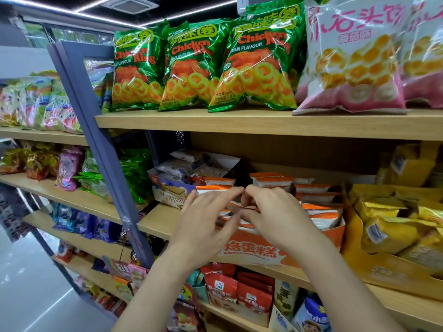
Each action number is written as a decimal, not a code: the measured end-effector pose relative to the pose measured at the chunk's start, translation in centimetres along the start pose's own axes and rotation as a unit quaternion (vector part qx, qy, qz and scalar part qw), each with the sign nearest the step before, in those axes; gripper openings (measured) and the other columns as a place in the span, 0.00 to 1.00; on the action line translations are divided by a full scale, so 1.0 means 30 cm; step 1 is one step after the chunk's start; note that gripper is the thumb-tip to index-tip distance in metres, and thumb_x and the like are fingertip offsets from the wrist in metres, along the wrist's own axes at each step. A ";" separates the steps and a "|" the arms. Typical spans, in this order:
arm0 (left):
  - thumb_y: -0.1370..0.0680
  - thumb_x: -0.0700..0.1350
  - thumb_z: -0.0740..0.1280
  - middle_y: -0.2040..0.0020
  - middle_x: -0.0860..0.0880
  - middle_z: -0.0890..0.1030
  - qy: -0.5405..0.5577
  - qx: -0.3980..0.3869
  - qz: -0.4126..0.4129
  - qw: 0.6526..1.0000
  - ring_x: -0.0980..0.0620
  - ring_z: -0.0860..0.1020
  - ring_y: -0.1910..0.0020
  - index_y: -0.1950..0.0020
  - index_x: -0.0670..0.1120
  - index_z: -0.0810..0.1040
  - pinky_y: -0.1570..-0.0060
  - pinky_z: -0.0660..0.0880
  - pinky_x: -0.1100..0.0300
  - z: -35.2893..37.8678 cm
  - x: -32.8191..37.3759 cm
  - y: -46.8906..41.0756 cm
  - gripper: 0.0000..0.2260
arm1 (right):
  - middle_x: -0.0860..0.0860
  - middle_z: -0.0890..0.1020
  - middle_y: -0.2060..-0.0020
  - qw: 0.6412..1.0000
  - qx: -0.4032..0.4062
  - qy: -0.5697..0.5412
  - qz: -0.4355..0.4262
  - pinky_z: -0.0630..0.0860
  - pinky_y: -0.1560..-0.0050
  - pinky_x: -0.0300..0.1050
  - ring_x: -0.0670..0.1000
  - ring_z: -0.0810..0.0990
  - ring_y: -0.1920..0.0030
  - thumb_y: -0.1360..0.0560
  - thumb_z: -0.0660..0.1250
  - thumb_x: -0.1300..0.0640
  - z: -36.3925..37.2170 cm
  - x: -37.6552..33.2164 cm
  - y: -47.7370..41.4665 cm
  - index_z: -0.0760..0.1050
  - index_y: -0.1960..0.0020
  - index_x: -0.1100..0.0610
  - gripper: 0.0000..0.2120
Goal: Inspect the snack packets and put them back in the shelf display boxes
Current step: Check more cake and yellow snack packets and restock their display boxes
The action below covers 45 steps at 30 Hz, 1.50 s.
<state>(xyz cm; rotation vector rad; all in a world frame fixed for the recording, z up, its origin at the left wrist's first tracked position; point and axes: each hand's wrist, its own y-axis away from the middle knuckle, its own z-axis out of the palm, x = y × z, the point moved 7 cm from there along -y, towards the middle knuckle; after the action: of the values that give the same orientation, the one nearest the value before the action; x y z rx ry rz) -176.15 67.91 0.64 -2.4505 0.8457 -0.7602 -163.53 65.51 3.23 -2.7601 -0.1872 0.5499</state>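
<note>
An orange display box (pixel 333 236) stands on the middle shelf, filled with several orange-and-white snack packets (pixel 318 208). My left hand (pixel 206 221) and my right hand (pixel 275 216) reach into the front of this box side by side. Their fingers spread over the front packets (pixel 236 204) and touch them; the fingertips of both hands nearly meet above the box. The packets under my palms are mostly hidden. I cannot make out a firm grip on any one packet.
A white-and-purple wafer box (pixel 167 191) stands left of the orange box, a yellow box of gold packets (pixel 393 267) to its right. Green chicken ring bags (pixel 196 65) and pink bags (pixel 352 58) fill the wooden shelf (pixel 239 121) above. A blue upright (pixel 105 149) stands at left.
</note>
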 end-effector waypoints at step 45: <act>0.24 0.60 0.57 0.52 0.57 0.85 0.246 0.040 -0.072 0.966 0.58 0.81 0.49 0.52 0.55 0.84 0.52 0.77 0.65 -0.115 0.109 0.048 0.17 | 0.53 0.77 0.54 0.655 0.418 -0.624 -0.084 0.77 0.44 0.47 0.60 0.82 0.44 0.18 0.52 0.70 -0.174 0.071 0.333 0.67 0.51 0.57 0.11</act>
<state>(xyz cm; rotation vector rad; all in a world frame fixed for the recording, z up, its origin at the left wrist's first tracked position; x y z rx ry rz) -176.74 63.96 3.60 -2.2984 0.7874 -1.4671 -158.89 55.04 3.71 -1.0735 -0.3491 1.8088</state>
